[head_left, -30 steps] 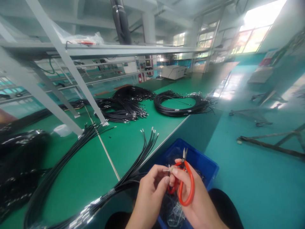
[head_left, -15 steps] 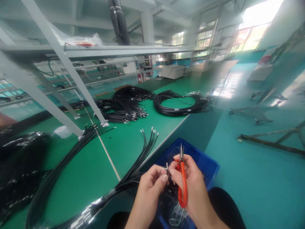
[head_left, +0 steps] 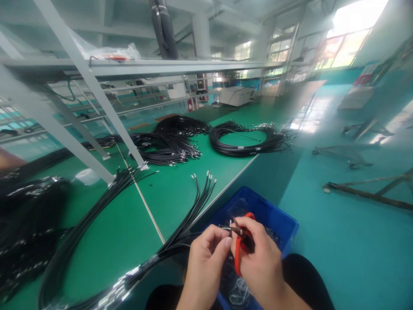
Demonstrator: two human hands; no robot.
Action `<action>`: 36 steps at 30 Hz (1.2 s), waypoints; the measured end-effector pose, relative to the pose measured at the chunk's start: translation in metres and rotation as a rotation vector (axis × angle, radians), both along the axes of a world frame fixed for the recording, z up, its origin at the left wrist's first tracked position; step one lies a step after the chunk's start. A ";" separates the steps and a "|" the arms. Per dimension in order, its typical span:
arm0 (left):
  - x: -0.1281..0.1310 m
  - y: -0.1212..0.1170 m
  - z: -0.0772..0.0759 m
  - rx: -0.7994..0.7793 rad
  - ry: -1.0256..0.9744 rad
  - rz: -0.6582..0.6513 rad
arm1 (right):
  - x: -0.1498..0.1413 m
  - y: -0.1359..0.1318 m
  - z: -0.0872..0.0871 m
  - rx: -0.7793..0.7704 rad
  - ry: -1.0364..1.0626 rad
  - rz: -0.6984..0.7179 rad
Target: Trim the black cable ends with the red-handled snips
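Note:
My left hand (head_left: pixel 206 254) pinches the end of a black cable between thumb and fingertips; the fingers hide most of that end. Red-handled scissors (head_left: pixel 238 257) are gripped in my right hand (head_left: pixel 264 256). Their blades are parted and point left, right at the cable end by my left fingertips. Whether the blades touch it I cannot tell. A bundle of black cables (head_left: pixel 176 237) with pale tips runs along the table edge and passes behind my left hand. Below both hands stands a blue bin (head_left: pixel 288 230) with clear plastic scraps in it.
On the green table (head_left: pixel 180 189) lie a coiled cable bundle (head_left: pixel 232 150) and piles of black cables (head_left: pixel 171 150). White shelf posts (head_left: pixel 97 90) rise at the left, beside a white roll (head_left: pixel 87 176). A wheeled metal stand (head_left: pixel 364 196) is on the floor at right.
My right hand has turned the scissors from pointing upward to pointing left, with the blades now opened beside the cable end. My left hand keeps its pinch.

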State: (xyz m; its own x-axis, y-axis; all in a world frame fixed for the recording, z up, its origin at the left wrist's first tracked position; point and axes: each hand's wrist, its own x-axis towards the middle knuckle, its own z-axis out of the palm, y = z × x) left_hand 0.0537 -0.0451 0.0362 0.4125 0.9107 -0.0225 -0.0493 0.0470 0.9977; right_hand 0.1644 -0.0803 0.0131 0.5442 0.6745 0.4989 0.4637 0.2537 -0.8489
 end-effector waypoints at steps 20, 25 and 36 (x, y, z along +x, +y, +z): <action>0.000 0.005 -0.002 0.159 0.079 0.240 | -0.001 -0.019 0.029 -0.586 0.935 0.598; 0.001 0.004 -0.002 0.174 0.134 0.219 | -0.003 -0.017 0.027 -0.571 0.916 0.542; 0.004 0.006 -0.006 0.190 0.167 0.196 | 0.006 -0.019 0.011 -0.593 0.948 0.671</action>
